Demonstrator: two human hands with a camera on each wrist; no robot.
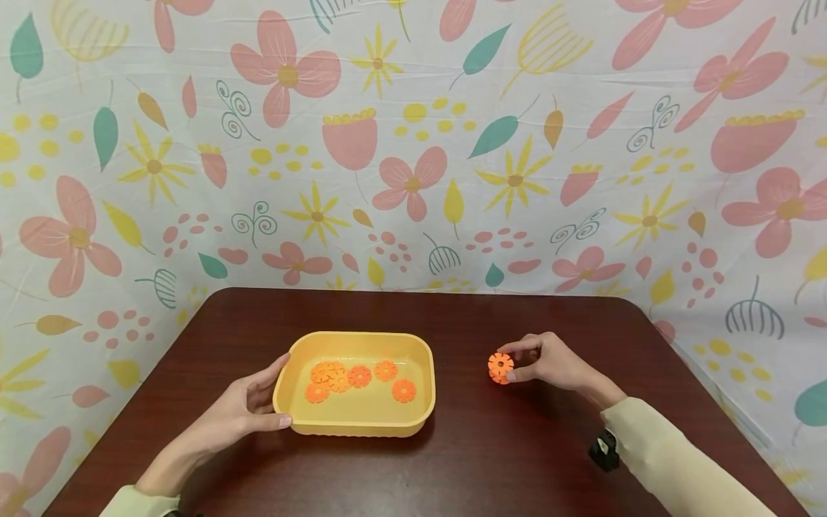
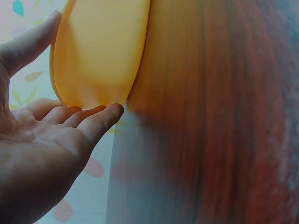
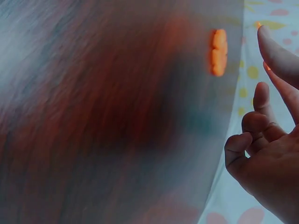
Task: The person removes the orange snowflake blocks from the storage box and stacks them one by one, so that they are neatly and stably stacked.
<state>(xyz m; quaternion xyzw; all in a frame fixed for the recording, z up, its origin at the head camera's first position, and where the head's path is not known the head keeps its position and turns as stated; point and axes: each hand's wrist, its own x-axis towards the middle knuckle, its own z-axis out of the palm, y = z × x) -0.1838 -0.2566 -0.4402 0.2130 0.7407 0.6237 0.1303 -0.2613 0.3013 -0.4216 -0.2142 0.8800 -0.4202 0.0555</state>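
Pale sleeve [image 1: 675,456]; brown table [image 1: 465,467] under yellow tray [image 1: 355,429]; flowered backdrop [image 1: 413,143] behind.

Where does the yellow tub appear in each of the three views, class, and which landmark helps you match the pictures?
Head: the yellow tub sits left of centre in the lower half, with the left hand at its left end.
Left wrist: upper left, cut off by the top edge.
Right wrist: not in it.
Shared landmark: the reddish-brown table, in all three views.
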